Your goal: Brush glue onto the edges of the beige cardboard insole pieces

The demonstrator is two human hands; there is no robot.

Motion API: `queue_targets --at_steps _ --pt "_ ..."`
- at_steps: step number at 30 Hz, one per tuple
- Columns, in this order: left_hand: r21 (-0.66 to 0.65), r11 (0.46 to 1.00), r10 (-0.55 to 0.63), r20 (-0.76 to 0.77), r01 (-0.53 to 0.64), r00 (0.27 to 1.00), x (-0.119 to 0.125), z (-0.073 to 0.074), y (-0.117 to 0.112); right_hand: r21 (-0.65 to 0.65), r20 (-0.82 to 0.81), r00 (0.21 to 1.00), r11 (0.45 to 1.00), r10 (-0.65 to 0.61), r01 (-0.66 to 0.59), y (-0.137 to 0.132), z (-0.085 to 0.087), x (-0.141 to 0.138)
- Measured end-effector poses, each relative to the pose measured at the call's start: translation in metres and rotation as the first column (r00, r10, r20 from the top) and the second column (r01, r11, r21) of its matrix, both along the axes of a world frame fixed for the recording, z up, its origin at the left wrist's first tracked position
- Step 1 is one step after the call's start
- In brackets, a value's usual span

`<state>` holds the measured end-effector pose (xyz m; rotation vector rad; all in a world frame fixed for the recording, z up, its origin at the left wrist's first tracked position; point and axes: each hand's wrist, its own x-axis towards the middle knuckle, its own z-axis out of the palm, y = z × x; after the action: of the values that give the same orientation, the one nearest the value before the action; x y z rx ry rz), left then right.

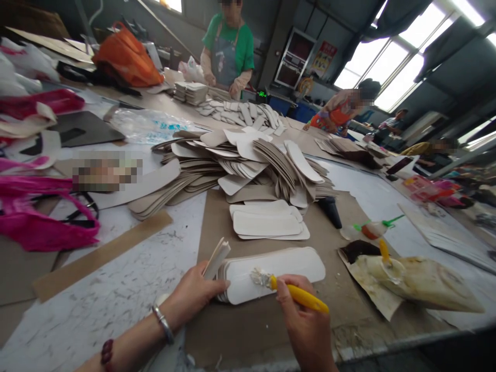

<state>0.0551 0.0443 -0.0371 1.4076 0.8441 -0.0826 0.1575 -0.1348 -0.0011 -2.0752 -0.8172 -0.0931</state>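
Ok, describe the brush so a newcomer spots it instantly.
On the worktable lies a large brown sheet at the near edge. There, above the nearest stack of white pieces, the brush sits in the right grip. Unlike the yellow piece poking from the container, it shows pale bristles.

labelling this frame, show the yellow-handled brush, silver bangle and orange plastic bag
Yellow-handled brush point(304, 297), head view, on the handle.
Silver bangle point(164, 324), head view, on its band.
Orange plastic bag point(127, 58), head view, on its side.
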Motion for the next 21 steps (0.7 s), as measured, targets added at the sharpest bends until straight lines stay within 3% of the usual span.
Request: queue_targets --at_steps 4,8,15,21 --pt "0.052 0.999 -0.015 -0.007 0.015 1.0 -0.001 -0.006 0.001 -0.062 0.308 0.951 0.997 -0.028 0.05 -0.024 0.004 0.03" --pt "0.109 0.993 -0.028 -0.037 0.032 0.999 -0.001 -0.012 0.001 -0.111 0.512 0.859 0.99 -0.018 0.087 -0.043 0.014 0.052" --pt "0.116 0.99 -0.076 -0.063 0.083 0.995 -0.001 -0.019 0.002 -0.143 0.647 0.763 0.983 0.006 0.114 -0.056 0.03 0.06" --pt "0.095 0.995 -0.022 -0.051 0.027 0.998 0.0 -0.01 -0.002 -0.243 0.666 0.73 0.97 0.152 0.02 -0.054 0.017 0.045"
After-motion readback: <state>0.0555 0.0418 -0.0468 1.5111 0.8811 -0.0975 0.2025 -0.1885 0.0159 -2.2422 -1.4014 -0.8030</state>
